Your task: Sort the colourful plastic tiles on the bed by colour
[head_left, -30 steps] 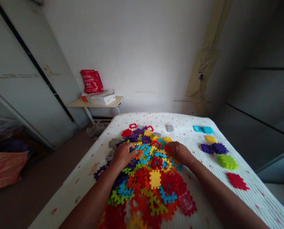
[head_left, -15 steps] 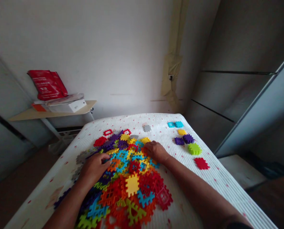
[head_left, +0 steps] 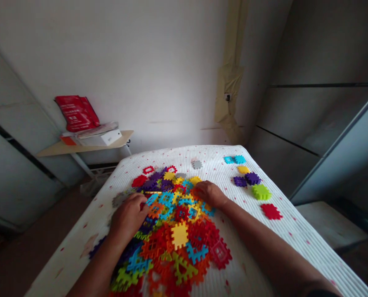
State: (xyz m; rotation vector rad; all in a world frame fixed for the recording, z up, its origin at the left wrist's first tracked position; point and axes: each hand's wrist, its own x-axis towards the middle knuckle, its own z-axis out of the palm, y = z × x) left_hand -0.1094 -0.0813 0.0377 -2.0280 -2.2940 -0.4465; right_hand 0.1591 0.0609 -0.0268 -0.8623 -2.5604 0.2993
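Observation:
A heap of colourful plastic interlocking tiles [head_left: 174,231] lies on a white ribbed mattress [head_left: 295,239]. My left hand [head_left: 130,216] rests palm down on the heap's left side, fingers curled over blue and orange pieces. My right hand [head_left: 210,194] lies on the far right part of the heap, fingers bent onto a red or orange tile. What either hand grips is hidden by the fingers. A yellow tile [head_left: 180,235] sits on top of the heap between my forearms.
Sorted tiles lie apart on the right: blue [head_left: 235,159], yellow [head_left: 243,169], purple [head_left: 246,179], green [head_left: 261,192], red [head_left: 271,211]. A grey tile [head_left: 197,164] lies at the far edge. A small side table [head_left: 85,146] with a red bag [head_left: 76,112] stands by the wall.
The camera view swung right, then slightly back left. Both hands stay on the heap, my left hand shifting a little over the blue pieces.

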